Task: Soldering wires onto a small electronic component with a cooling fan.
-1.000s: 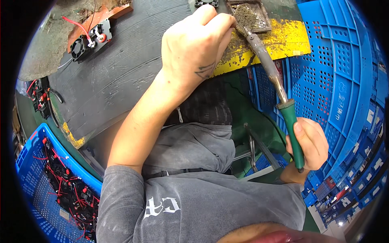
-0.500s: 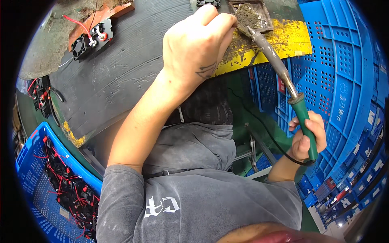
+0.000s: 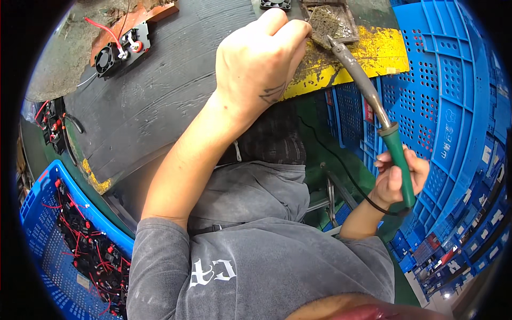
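Head view, and here we are with the soldering iron [image 3: 365, 88] slanting up from the right hand [image 3: 392, 184], its green handle grasped between thumb and fingers! That grip is different: a second ago those fingers wrap over the handle's front, and now the hand is turned, with fingertips showing to the left of the handle. The whole iron swings with it, handle further right than at first, though a touch back left since half a second ago. The black cord [image 3: 394, 214], tucked behind the hand at first, now loops out just below those fingers.

Up top, the left hand [image 3: 256, 64] barely moves, its fingers curled in against the left edge of a brown sponge [image 3: 324, 25]. Their tips are hidden, so I cannot tell if they pinch it. The iron's tip is right at the sponge's lower edge, just beside those fingers. Beyond the sponge, to their right, lies a shallow tray [image 3: 348, 21] on the table [image 3: 160, 96]. Well to the left of those same fingers, a fan unit [image 3: 104, 58] with a red wire sits unchanged.
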`<action>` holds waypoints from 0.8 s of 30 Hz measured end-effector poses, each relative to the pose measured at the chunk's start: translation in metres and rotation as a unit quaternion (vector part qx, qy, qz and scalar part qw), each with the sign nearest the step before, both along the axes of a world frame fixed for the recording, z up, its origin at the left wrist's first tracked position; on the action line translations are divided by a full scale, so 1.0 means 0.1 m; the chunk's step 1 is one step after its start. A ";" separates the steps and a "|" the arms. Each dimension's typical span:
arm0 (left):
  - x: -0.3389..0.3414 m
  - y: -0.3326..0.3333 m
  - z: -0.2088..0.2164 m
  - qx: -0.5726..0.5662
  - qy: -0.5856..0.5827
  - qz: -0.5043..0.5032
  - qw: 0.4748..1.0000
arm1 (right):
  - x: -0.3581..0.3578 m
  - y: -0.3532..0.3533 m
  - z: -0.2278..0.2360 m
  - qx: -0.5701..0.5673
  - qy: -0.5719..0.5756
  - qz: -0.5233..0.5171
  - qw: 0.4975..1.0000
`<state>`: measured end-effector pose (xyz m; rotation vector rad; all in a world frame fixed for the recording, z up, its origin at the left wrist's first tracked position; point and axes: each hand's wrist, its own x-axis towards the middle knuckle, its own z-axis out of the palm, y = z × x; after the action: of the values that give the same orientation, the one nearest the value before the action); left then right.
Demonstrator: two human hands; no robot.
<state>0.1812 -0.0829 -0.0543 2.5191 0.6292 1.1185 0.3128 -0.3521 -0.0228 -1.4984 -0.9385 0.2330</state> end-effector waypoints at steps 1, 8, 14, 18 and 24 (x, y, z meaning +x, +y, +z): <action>-0.01 0.01 -0.03 0.001 0.000 0.003 1.000 | 0.01 -0.01 -0.04 0.004 0.023 -0.026 0.999; -0.03 0.00 -0.03 0.004 0.025 0.001 1.000 | -0.02 0.08 -0.17 0.069 0.193 -0.078 0.976; -0.03 0.01 -0.04 0.003 0.022 -0.001 1.000 | -0.02 0.10 -0.23 0.120 0.273 -0.056 0.953; -0.04 0.02 -0.04 -0.003 0.025 -0.001 1.000 | -0.05 0.09 -0.23 0.107 0.329 -0.065 0.936; -0.05 0.02 -0.05 -0.007 0.029 -0.009 1.000 | -0.08 0.09 -0.25 0.120 0.437 -0.057 0.890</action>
<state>0.1767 -0.0811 -0.0596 2.5468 0.6258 1.0352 0.3046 -0.3432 -0.0480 -1.0326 -0.1378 0.6192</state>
